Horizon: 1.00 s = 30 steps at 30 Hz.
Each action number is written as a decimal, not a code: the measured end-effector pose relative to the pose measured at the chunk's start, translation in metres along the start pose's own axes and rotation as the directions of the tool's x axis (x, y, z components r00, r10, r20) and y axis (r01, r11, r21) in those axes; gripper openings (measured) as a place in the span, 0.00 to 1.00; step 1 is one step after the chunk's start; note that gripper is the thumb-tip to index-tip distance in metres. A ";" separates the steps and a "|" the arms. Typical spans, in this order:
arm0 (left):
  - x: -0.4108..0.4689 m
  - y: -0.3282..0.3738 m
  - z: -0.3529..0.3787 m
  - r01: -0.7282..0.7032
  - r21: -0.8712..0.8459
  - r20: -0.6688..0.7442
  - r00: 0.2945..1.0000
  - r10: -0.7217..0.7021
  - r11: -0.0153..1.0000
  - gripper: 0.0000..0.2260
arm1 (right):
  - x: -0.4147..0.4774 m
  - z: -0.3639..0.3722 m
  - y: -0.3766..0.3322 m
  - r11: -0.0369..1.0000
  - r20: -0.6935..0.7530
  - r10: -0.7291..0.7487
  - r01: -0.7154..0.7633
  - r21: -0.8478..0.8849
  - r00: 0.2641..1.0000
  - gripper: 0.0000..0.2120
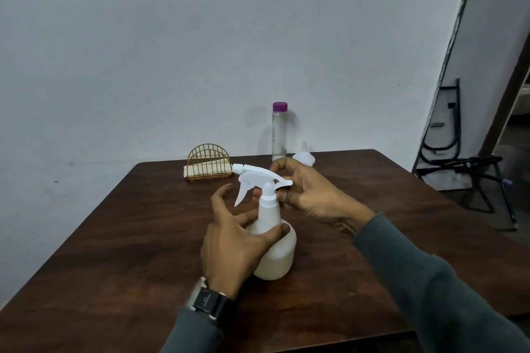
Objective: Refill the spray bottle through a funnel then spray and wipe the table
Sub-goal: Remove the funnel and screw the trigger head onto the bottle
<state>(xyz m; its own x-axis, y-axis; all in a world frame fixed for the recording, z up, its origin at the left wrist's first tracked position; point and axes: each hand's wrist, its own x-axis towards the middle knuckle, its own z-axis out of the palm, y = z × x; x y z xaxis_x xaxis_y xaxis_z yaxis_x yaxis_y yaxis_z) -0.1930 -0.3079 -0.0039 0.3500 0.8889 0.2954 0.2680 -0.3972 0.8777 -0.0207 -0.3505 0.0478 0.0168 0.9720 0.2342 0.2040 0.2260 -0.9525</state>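
Item: spray bottle (276, 255) between hands, likely light, slick; left hand (229, 240) grips shoulder, best hold; right hand (312, 195) pinches trigger head (258, 176).

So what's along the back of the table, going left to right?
Napkin holder → clear bottle with a purple cap → white funnel, standing upside down.
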 end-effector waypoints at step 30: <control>0.005 -0.015 0.026 0.180 0.161 0.039 0.981 -0.188 0.970 0.37 | -0.013 0.010 0.030 0.977 -0.019 -0.041 0.044 0.209 0.999 0.23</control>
<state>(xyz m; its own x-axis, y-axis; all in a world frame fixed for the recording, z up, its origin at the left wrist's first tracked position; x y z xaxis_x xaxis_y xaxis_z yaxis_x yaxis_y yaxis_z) -0.1722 -0.3036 -0.0256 0.3284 0.9381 0.1096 0.4675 -0.2623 0.8442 -0.0242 -0.3552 0.0140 0.0267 0.9606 0.2767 -0.0045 0.2769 -0.9609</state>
